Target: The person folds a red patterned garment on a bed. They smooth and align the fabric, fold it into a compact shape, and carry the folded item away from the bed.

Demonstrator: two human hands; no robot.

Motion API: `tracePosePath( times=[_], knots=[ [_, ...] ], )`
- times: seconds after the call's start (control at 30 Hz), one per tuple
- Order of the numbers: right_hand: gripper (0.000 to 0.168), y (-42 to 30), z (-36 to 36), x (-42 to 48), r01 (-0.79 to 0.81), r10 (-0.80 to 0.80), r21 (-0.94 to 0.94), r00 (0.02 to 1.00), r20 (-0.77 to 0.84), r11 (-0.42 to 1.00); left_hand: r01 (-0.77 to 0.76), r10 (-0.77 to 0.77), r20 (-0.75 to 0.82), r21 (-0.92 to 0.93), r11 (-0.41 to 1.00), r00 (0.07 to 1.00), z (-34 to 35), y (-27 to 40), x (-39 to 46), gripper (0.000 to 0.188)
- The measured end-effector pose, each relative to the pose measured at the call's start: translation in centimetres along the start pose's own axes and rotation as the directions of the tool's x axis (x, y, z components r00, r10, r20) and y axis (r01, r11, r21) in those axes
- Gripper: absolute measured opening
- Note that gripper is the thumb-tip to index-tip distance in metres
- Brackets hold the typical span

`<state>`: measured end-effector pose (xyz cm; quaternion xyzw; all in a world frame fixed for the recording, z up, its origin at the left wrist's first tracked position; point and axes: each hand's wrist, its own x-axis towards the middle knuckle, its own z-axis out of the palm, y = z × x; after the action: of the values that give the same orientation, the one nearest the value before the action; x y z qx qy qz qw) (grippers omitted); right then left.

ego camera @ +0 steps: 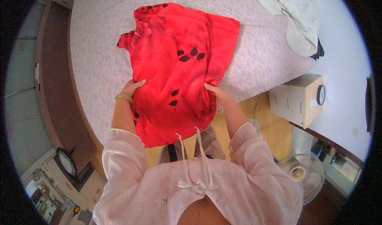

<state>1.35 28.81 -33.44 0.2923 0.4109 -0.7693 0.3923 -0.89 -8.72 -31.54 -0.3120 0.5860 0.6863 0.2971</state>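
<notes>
A red cloth (170,67) with black leaf and flower prints lies partly on the bed (98,46), its near part raised between my hands. Its lower end hangs over the bed's near edge in front of my legs. With the thumb on top, my left hand (131,88) grips the cloth's left side; a pale bangle (124,98) circles that wrist. On the opposite side my right hand (219,93) holds the bunched right edge, thumb on top too. The fingers of both hands are mostly hidden under the fabric.
White cloth (301,25) lies at the bed's far right. A pale drawer cabinet (288,101) stands right of the bed on the wooden floor (277,129), with an electric fan (307,177) nearer me. The brown headboard (53,61) edges the left side.
</notes>
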Motion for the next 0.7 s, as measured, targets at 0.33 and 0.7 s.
tracePosePath(
  times=[0.33,0.7],
  knots=[
    [0.052,0.3,4.0,-0.7,0.069,-0.079,0.084,0.989,0.123,0.994,-0.034,0.101,0.168,-0.362,0.932,0.981,3.3,0.3,-0.8,0.061],
    [0.062,-10.1,9.5,-17.9,0.558,-0.624,0.28,0.694,0.358,0.781,-0.642,0.752,-0.058,-0.568,0.516,0.656,1.6,9.0,-16.8,0.061]
  ],
)
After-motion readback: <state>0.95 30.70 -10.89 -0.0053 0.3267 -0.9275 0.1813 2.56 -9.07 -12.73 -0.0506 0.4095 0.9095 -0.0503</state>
